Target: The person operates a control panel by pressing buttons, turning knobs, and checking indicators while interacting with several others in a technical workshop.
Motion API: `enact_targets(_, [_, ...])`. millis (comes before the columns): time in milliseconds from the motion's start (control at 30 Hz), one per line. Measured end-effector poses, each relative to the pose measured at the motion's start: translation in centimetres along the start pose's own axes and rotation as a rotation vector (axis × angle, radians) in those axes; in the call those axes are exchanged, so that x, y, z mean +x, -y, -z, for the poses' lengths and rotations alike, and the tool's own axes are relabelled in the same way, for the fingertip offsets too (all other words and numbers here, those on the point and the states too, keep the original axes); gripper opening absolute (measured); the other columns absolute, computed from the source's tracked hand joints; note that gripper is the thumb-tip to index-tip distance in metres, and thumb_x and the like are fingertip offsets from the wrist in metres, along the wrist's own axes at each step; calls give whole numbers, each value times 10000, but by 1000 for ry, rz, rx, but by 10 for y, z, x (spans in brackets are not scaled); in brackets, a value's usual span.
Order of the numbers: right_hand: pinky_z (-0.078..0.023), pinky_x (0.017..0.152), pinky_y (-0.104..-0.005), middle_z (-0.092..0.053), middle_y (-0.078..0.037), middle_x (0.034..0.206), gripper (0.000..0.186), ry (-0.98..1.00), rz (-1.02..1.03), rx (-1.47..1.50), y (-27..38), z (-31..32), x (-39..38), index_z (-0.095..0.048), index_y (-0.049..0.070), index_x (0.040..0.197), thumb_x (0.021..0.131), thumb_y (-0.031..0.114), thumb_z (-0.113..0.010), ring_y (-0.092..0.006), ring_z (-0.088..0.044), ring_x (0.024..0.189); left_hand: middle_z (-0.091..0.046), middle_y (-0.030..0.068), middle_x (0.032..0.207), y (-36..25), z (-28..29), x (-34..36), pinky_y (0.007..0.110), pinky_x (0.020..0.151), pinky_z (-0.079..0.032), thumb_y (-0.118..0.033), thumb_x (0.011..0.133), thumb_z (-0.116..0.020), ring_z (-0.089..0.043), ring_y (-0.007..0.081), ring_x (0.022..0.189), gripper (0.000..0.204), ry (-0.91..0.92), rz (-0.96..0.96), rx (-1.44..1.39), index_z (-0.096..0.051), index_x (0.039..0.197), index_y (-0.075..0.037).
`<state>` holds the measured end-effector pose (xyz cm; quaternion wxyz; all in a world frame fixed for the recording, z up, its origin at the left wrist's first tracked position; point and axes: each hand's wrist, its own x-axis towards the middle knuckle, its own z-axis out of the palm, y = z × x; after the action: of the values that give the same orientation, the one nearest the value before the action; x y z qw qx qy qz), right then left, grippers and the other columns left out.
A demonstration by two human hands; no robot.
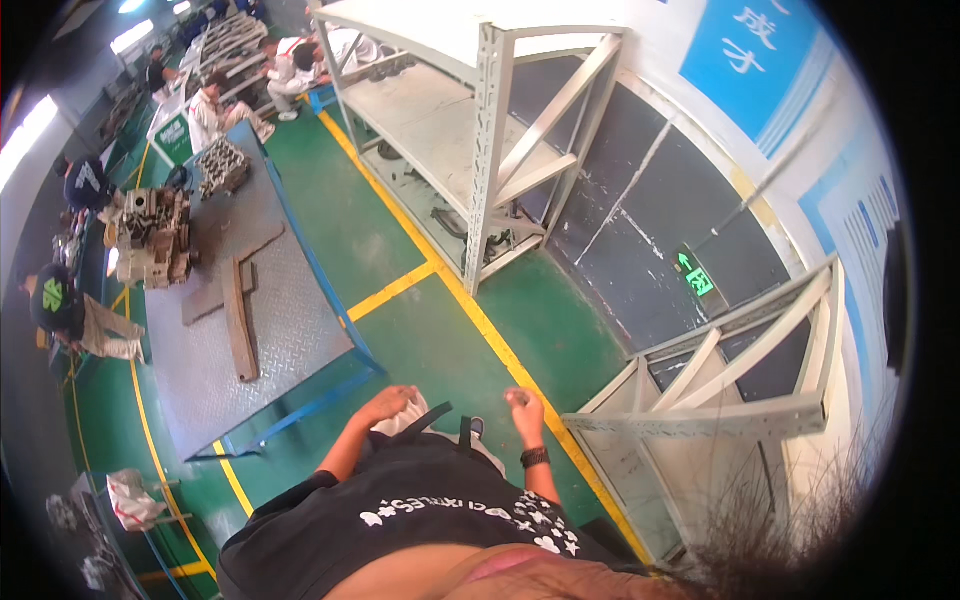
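My left hand (393, 402) is held in front of my body, its fingers loosely curled, with nothing visible in them. A black strap (424, 422) hanging from my dark shirt is just to its right. Out to the right, above the green floor, my right hand (523, 402) is closed, and no object shows in it. A dark band (535, 457) circles that wrist. Both hands are apart from each other and from the nearby furniture.
A metal-topped workbench (300, 335) at left bears an engine block (153, 238), another metal casting (222, 167) and an angled rusty bar (241, 320). Tall shelving (487, 150) stands ahead; a lower rack (700, 420) is close on my right. Several people work farther off.
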<state>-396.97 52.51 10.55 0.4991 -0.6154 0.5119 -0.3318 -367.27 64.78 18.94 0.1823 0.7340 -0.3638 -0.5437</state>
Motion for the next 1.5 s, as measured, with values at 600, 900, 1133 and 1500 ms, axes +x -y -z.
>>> enact_targets(600, [-414,586,-228,-599,-24,738,175,646,1,-42,216,-218,320,-634,30,920,810,116,-528,-99,-529,644,-614,166,804,16,160,166,358,750,-424,-387,898,-360,-574,285,793,463,-381,-171,-394,-620,833,-10])
enact_targets(900, [-422,586,-372,-575,-116,677,190,-366,752,-478,533,-242,532,-440,56,1026,852,127,-470,-278,-564,627,-599,161,768,43,326,209,343,680,-430,-401,892,-360,-567,252,707,459,-657,-225,-421,-621,842,-26])
enact_targets(1133, [-432,639,-453,-593,-219,744,181,-429,676,-1008,520,-227,681,-437,44,955,775,56,-458,-389,-572,729,-476,38,613,17,400,267,255,493,-367,-419,888,-396,-458,137,566,443,-559,-159,-592,-612,820,-38])
enact_targets(1500, [-395,554,-366,-559,-146,742,162,-468,422,-1047,578,-338,707,-445,69,1012,852,41,-445,-291,-545,611,-467,61,657,-100,629,427,283,661,-401,-410,912,-362,-467,156,677,450,-252,-353,-465,-594,859,-29])
